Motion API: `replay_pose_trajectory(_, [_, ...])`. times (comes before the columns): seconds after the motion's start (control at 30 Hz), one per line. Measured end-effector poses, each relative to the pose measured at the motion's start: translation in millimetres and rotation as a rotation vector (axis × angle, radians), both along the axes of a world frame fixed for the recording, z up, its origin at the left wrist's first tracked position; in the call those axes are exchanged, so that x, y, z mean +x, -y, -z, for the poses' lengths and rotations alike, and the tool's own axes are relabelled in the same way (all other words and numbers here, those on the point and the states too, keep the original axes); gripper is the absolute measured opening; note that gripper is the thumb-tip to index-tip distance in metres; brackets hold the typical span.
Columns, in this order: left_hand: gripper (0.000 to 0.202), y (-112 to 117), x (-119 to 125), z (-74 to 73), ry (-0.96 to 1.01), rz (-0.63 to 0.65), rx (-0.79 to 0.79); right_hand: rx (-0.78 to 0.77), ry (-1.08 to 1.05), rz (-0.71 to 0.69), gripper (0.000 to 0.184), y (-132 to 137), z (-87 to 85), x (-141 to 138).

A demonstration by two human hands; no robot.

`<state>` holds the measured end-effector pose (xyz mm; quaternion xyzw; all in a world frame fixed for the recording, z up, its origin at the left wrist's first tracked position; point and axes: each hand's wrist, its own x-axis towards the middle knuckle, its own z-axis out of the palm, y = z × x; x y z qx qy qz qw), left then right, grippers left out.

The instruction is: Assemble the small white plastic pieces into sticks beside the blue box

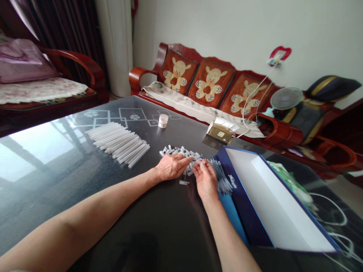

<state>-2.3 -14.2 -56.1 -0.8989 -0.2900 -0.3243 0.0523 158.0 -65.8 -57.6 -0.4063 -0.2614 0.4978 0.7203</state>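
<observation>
My left hand (pixel 173 166) reaches over a pile of short white cap-like pieces (pixel 167 150), some with dark parts. Its fingers are pressed together and point right; whatever they hold, if anything, is hidden. Just right of those fingertips, my right hand (pixel 207 182) pinches a small white cap-like piece (pixel 200 162), palm turned up. Beyond my right hand lies a bundle of thin clear sticks like pen refills (pixel 223 178), against the side of a blue box. A loose white piece (pixel 184 183) rests on the table below my left hand.
White pen-barrel-like tubes (pixel 119 142) lie in a row at left on the dark glossy table (pixel 136 223). A small white cup (pixel 163 121) and a tissue box (pixel 221 130) stand farther back. The open blue box (pixel 244 196) takes up the right, with a green packet (pixel 292 185) and white cables beyond.
</observation>
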Motion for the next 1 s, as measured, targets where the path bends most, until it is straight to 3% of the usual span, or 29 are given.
replay_pose_trajectory(0.2, [0.036,1.9,1.2,-1.1,-0.024,0.001,-0.034,-0.011,-0.007,-0.062,0.031,1.4,0.9,-5.2])
replay_pose_trajectory(0.7, [0.034,1.6,2.3,-6.3,-0.053,0.030,-0.091,0.010,0.384,-0.027,0.035,0.7,13.9,1.4])
replay_pose_trajectory(1.0, [0.031,2.4,4.3,-4.5,-0.065,0.038,-0.013,-0.053,0.243,-0.013,0.030,2.9,9.1,-4.2])
